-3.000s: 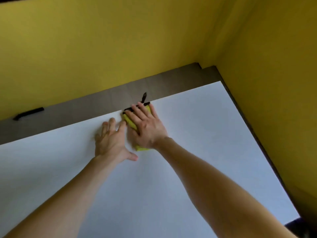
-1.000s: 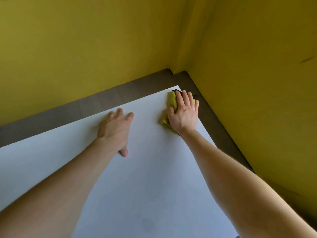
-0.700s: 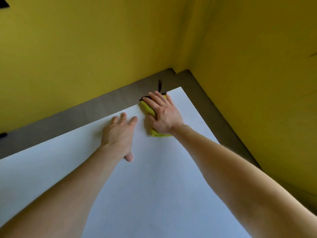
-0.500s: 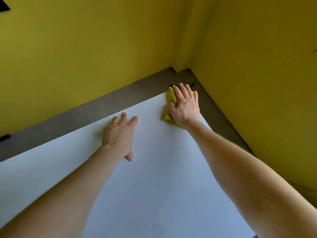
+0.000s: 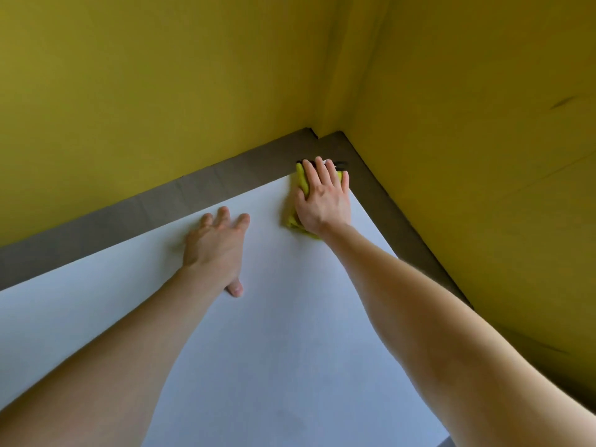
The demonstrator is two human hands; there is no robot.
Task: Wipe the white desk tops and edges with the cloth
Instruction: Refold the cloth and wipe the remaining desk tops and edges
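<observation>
A white desk top (image 5: 274,333) fills the lower half of the view. My right hand (image 5: 324,198) presses flat, fingers straight, on a yellow-green cloth (image 5: 301,179) with a black trim at the desk's far right corner. Most of the cloth is hidden under the palm; a bit shows left of the fingers and below the wrist. My left hand (image 5: 219,243) rests flat on the desk to the left of it, fingers spread and holding nothing.
A grey-brown strip (image 5: 161,201) runs along the desk's far and right edges. Yellow partition walls (image 5: 161,91) rise behind it and on the right (image 5: 483,156), meeting in the corner just beyond the cloth.
My right hand has swept the cloth back and forth along the far edge and now sits in the far right corner. My left hand has stayed flat in about the same place.
</observation>
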